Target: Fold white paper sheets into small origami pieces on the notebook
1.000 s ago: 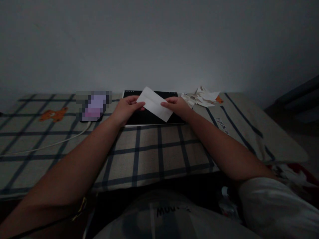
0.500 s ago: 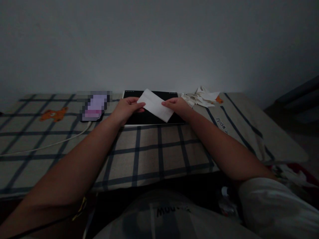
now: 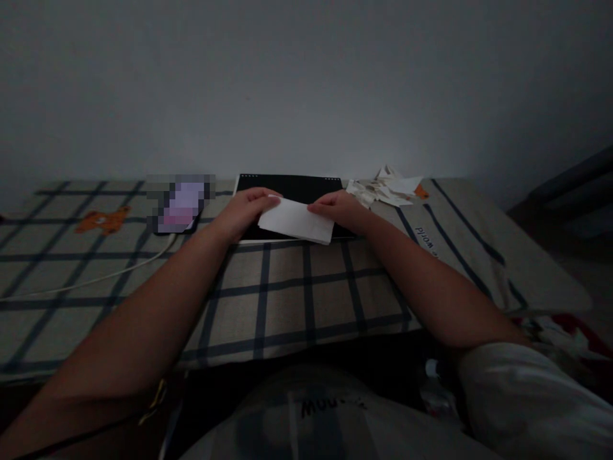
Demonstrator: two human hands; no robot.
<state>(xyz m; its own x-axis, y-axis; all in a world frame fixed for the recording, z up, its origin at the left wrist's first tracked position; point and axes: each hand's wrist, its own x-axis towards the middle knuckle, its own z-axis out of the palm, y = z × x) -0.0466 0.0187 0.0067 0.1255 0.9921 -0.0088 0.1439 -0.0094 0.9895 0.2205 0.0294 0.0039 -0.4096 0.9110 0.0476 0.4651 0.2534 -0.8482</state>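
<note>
Between my hands is a folded sheet of white paper [image 3: 297, 220], its lower edge showing more than one layer. My left hand [image 3: 249, 207] pinches its upper left corner between thumb and fingers. At the upper right corner, my right hand [image 3: 338, 207] grips it the same way. Beneath the paper and both hands lies a black pad [image 3: 290, 184] with small white marks along its far edge, partly covered by them. Just beyond my right hand rests a heap of crumpled and torn white paper [image 3: 385, 188].
A phone [image 3: 179, 204] with a blurred screen lies to the left, a white cable [image 3: 124, 271] running from it. The table has a checked cloth [image 3: 287, 287] and meets a wall [image 3: 306, 83] behind. A plastic bottle [image 3: 437, 393] stands below the table's front edge.
The paper has turned from a slanted position to nearly level, its top corner coming down toward me. Both hands still hold it and have barely shifted.
</note>
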